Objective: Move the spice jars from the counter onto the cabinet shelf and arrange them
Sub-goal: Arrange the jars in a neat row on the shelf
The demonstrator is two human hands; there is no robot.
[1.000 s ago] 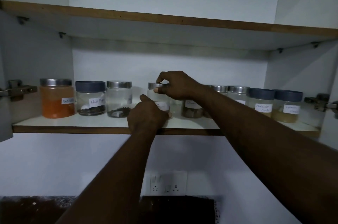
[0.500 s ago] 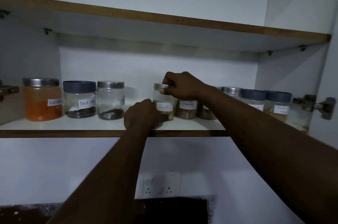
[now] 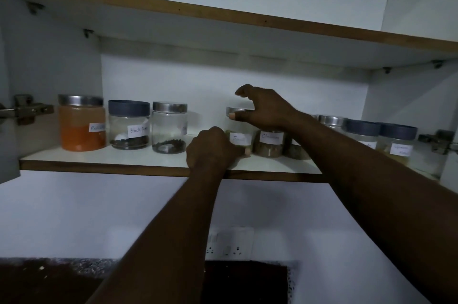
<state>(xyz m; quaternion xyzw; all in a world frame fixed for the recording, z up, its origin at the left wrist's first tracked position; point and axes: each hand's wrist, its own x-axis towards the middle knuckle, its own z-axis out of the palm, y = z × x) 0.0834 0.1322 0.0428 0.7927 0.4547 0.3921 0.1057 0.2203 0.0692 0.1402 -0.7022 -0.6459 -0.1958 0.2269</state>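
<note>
White laminate shelf [image 3: 99,157], wood-edged, spans cabinet. Jars stand along it: orange-filled jar [image 3: 83,127] far left, blue-lidded jar [image 3: 128,127] and steel-lidded jar [image 3: 169,130] beside it, more crowded at right. Middle jar [image 3: 239,138] (label blurred, starts with F) sits upright near front edge, just beside brown-spice jar [image 3: 270,142]. Left hand [image 3: 210,147] grips its base, fingers curled round glass. Right hand [image 3: 267,107] loose above steel lid [image 3: 235,110]; thumb [image 3: 234,116] touches rim, fingers arched clear.

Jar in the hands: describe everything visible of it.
The jar is clear glass with a silver lid and a white handwritten label. It stands upright near the shelf's front edge, beside another jar. The left hand grips its lower part; the right hand's thumb rests on the lid's rim.
</note>
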